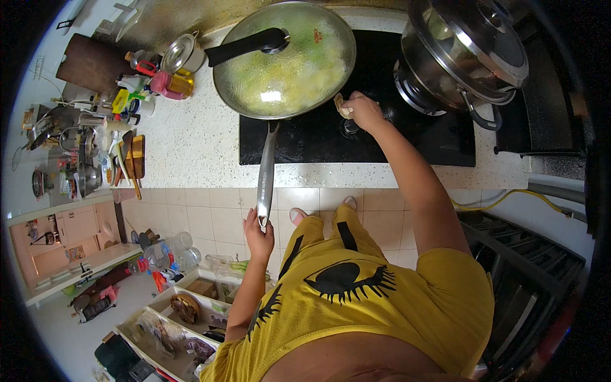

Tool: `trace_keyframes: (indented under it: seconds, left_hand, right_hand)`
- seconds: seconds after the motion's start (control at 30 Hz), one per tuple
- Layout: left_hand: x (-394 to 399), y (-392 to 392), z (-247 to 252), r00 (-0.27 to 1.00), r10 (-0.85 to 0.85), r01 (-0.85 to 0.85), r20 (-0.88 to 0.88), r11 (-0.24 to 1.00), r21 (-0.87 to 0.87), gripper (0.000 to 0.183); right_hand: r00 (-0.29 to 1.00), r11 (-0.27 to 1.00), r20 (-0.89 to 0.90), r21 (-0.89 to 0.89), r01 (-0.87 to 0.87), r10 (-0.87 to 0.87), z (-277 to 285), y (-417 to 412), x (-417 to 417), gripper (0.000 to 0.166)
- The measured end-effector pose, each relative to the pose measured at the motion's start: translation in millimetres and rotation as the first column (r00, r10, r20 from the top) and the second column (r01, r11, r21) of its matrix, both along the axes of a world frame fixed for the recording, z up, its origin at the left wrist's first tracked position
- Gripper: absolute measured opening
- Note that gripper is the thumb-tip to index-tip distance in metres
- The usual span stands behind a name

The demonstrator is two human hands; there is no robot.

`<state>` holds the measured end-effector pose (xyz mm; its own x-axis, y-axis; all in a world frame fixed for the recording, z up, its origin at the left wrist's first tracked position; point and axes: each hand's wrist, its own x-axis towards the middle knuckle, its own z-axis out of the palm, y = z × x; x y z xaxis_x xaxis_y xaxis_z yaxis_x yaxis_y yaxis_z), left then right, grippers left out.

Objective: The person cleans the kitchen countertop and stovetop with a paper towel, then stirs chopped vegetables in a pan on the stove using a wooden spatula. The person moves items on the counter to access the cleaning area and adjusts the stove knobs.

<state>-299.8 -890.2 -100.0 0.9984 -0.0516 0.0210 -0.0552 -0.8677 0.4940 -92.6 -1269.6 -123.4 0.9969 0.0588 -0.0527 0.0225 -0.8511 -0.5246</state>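
Note:
A wok with a long metal handle (266,176) sits on the left of the black glass cooktop (305,143). Its domed glass lid (310,71) has a black knob handle (248,46); behind the fogged glass is yellow-green food. At the tip of the wok handle is my left hand (259,241), fingers loosely apart beneath it; whether they touch the metal cannot be told. My right hand (365,112) grips a crumpled beige cloth (342,107) over the cooktop, just right of the wok's rim and near a burner knob (350,127).
A large lidded steel pot (444,57) stands on the right burner, its side handle (482,117) jutting out. Bottles, a lidded steel canister (184,55) and a pink-topped oil jug (172,86) crowd the speckled counter's (191,153) left. Wooden utensils (131,162) lie nearby. Drawers (186,310) stand open at lower left.

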Motion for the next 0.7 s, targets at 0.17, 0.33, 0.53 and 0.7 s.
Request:
trace_keyframes:
  seconds: [0.17, 0.33, 0.53, 0.7]
  left_hand:
    - [-9.8, 9.1, -16.0, 0.998, 0.018, -0.018, -0.059, 1.000, -0.008, 0.033]
    - [-15.3, 13.2, -12.3, 0.987, 0.057, -0.058, -0.153, 0.998, -0.004, 0.039]
    - [-40.6, 24.5, -5.3, 0.978, 0.109, -0.102, -0.176, 0.994, 0.046, 0.027]
    - [-62.3, 26.6, -12.2, 0.957, 0.131, -0.118, -0.258, 0.991, 0.066, 0.031]
  right_hand:
    - [0.997, 0.997, -0.020, 0.035, 0.069, -0.068, -31.8, -6.9, 12.6, 0.018]
    - [0.889, 0.894, 0.111, 0.120, 0.433, -0.445, -69.5, -29.5, 57.5, 0.027]
    - [0.849, 0.872, 0.295, -0.090, 0.482, -0.439, -64.1, -78.3, 133.2, 0.024]
    - [0.976, 0.922, 0.048, -0.324, 0.214, -0.210, -62.1, -68.5, 163.2, 0.033]
